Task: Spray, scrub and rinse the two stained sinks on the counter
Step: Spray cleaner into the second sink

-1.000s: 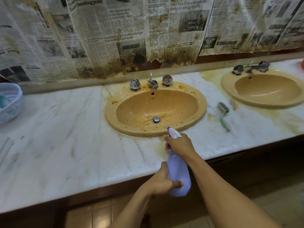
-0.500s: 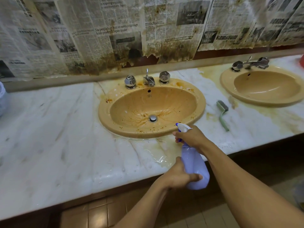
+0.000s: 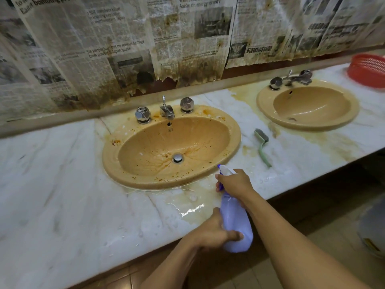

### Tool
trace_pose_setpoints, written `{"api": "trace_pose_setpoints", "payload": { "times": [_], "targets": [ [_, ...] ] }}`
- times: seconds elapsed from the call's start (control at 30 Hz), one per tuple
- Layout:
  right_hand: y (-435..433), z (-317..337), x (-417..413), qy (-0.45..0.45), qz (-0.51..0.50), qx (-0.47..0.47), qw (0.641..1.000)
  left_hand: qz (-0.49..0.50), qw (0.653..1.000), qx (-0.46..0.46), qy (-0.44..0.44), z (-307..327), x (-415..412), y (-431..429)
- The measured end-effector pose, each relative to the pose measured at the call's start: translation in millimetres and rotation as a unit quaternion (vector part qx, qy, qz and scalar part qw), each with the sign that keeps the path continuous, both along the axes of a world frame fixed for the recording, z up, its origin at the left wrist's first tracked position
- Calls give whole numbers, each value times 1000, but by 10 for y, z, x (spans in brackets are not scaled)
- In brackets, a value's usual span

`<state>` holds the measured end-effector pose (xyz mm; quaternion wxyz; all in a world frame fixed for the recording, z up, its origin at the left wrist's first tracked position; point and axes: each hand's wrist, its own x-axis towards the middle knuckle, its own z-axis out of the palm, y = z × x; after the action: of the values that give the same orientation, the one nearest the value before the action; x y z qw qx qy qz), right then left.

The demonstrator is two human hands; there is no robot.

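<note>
— Any writing you can read?

— Only on the newspaper sheets (image 3: 104, 49) on the wall behind the near sink (image 3: 109, 161). One headline says "Six people hurt but no serious damage from powerful Japan quake". Others give "bombing probe" and "Asean on energy security". The mark stamped under that sink's overflow hole is too small to read, and I see no label on the spray bottle (image 3: 236, 224).

— Count things for me.

— Two tan sinks. The near sink has brown streaks running to its drain. The far sink (image 3: 262, 105) is to its right. Each has two faceted knobs and one spout. One green brush (image 3: 263, 146) lies on the counter (image 3: 52, 184) just right of the near sink. One red basket (image 3: 368, 69) sits far to its right, beyond the far sink. There is one spray bottle.

— Where is the bottle?

— It is in the air at the near sink's front right, with its nozzle toward that rim.

— And the grip?

— Both hands hold the bottle. The right hand (image 3: 235, 182) has a closed grip round the trigger head, fingers on the purple trigger. The left hand (image 3: 212, 232) wraps the lower body, thumb across the front.
</note>
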<state>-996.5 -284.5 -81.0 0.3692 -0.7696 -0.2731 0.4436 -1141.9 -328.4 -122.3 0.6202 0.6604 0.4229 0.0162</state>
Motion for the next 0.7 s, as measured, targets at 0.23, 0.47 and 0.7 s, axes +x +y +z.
{"api": "trace_pose_setpoints", "payload": {
  "times": [0.23,0.47,0.7],
  "targets": [
    [25,9,238,61,31,34,997,5,999,29,20,68,184,18],
    [-42,81,583,42,47,24,998,66,997,34,34,220,636,-270],
    [-142,45,918,64,42,44,996,70,996,36,48,261,931,-326]
  ]
}}
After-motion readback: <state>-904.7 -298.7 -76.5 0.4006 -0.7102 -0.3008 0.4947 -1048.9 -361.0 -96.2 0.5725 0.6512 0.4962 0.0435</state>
